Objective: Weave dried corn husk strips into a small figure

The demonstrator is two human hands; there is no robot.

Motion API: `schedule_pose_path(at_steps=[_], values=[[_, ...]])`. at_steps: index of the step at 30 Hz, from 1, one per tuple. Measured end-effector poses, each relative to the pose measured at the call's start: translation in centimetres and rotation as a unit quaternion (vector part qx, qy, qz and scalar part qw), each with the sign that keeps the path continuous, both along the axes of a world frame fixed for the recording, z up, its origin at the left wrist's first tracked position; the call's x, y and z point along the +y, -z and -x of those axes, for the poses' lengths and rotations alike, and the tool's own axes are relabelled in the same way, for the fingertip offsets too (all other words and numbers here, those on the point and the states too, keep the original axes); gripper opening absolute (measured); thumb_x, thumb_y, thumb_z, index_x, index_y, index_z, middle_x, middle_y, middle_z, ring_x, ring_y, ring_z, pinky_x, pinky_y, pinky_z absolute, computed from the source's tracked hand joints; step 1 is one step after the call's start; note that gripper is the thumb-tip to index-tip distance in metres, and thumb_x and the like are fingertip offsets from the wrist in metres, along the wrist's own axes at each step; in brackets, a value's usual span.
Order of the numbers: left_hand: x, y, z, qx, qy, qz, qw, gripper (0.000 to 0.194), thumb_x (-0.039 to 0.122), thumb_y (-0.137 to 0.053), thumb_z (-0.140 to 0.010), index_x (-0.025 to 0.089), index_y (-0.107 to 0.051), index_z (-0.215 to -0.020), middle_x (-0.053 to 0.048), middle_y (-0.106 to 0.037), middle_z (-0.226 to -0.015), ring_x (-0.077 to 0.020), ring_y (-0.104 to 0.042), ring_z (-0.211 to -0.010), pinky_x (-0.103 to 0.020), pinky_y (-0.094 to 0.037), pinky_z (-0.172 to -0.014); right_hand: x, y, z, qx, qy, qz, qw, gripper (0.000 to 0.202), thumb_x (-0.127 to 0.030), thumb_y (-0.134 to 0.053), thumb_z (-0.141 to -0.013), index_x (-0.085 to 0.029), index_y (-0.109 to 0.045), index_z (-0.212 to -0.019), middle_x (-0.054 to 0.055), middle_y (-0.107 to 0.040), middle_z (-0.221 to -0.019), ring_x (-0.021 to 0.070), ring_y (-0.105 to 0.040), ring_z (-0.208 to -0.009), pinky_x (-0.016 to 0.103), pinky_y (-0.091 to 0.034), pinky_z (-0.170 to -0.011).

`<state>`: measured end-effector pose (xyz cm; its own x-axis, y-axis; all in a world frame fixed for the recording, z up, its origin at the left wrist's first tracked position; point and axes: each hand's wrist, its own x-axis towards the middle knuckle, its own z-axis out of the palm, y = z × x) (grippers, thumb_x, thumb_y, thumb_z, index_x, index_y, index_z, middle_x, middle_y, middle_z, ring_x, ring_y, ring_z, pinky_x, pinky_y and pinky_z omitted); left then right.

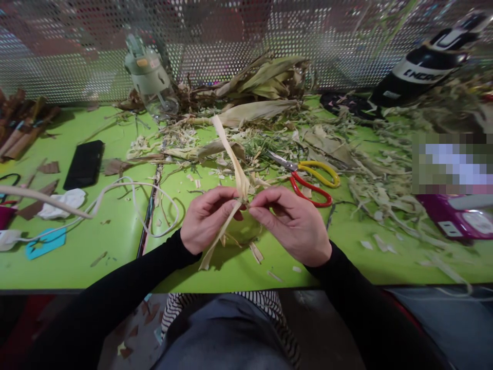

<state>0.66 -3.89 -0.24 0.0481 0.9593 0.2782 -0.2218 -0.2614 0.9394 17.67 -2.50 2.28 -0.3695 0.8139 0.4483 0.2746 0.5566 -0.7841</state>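
Between my two hands is a pale dried corn husk strip [233,156], one end standing up and another hanging down toward the table edge. My left hand [210,218] pinches it near its middle. The fingertips of my right hand [292,223] are closed at the same knotted-looking spot; the fine detail there is hidden by the fingers. Just beyond my right hand lie scissors [295,167] with one red and one yellow handle, blades pointing left. Small husk scraps [256,253] lie on the table below my hands.
Husk leaves [265,79] and shreds are heaped along the back against a perforated metal screen [215,31]. A clear bottle [152,77] and a black bottle [418,67] stand there. At left are a phone [83,164] and white cable [134,205]; a magenta object [442,218] is at right.
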Motion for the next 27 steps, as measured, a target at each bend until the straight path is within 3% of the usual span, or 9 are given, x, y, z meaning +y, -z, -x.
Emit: schedule_pose_path(at_steps=[5,10,16,21,24,27], values=[[0.1,-0.3,0.1,-0.019,0.035,0.017,0.999,0.015,0.03,-0.067,-0.08,0.016,-0.064,-0.086,0.001,-0.067,-0.07,-0.0077,-0.064,-0.055,-0.017,-0.054,-0.053,0.0,-0.1,0.0,0.01,0.002,0.002,1.0,0.006,-0.024,-0.062,-0.083,-0.019,-0.061,-0.081,0.0,-0.065,-0.072,0.0122,-0.06,-0.065,0.025,-0.05,-0.061],[0.4,-0.8,0.4,-0.036,0.066,0.106,0.991,0.023,0.036,-0.069,-0.077,0.016,-0.064,-0.084,0.0,-0.066,-0.068,-0.0092,-0.062,-0.054,-0.019,-0.053,-0.046,0.3,-0.2,-0.2,0.044,0.008,0.059,0.997,0.015,-0.031,-0.052,-0.091,-0.019,-0.061,-0.094,0.003,-0.067,-0.083,0.013,-0.063,-0.069,0.026,-0.052,-0.061],[0.5,-1.0,0.4,-0.065,0.114,0.214,0.968,0.028,0.042,-0.074,-0.07,0.017,-0.068,-0.082,0.005,-0.054,-0.052,-0.0045,-0.047,-0.038,-0.015,-0.038,-0.034,0.7,0.3,0.0,0.03,0.006,0.013,0.999,0.012,-0.024,-0.062,-0.084,-0.02,-0.061,-0.095,0.004,-0.064,-0.092,0.0153,-0.063,-0.08,0.03,-0.054,-0.07],[0.5,-0.9,0.3,-0.047,0.132,0.163,0.977,0.025,0.041,-0.072,-0.072,0.018,-0.068,-0.08,0.003,-0.057,-0.061,-0.0029,-0.043,-0.04,-0.016,-0.035,-0.036,1.1,0.5,-0.2,-0.017,0.073,-0.097,0.992,0.019,-0.022,-0.06,-0.085,-0.022,-0.062,-0.104,0.006,-0.061,-0.104,0.0178,-0.058,-0.089,0.033,-0.051,-0.072],[0.5,-0.8,0.2,0.009,0.117,0.085,0.989,0.02,0.038,-0.068,-0.078,0.018,-0.067,-0.081,0.0,-0.061,-0.069,-0.0046,-0.049,-0.048,-0.017,-0.04,-0.042,1.4,0.4,-0.5,-0.066,0.06,-0.145,0.985,0.018,-0.02,-0.059,-0.086,-0.025,-0.064,-0.103,0.006,-0.063,-0.109,0.0208,-0.058,-0.101,0.04,-0.047,-0.086],[0.3,-0.6,0.1,0.046,0.087,0.034,0.995,0.017,0.035,-0.062,-0.083,0.018,-0.066,-0.085,-0.002,-0.064,-0.075,-0.0072,-0.055,-0.056,-0.019,-0.045,-0.05,1.5,0.2,-0.6,-0.078,0.042,-0.176,0.98,0.012,-0.016,-0.062,-0.084,-0.025,-0.065,-0.092,0.002,-0.068,-0.098,0.019,-0.061,-0.095,0.04,-0.044,-0.089]])
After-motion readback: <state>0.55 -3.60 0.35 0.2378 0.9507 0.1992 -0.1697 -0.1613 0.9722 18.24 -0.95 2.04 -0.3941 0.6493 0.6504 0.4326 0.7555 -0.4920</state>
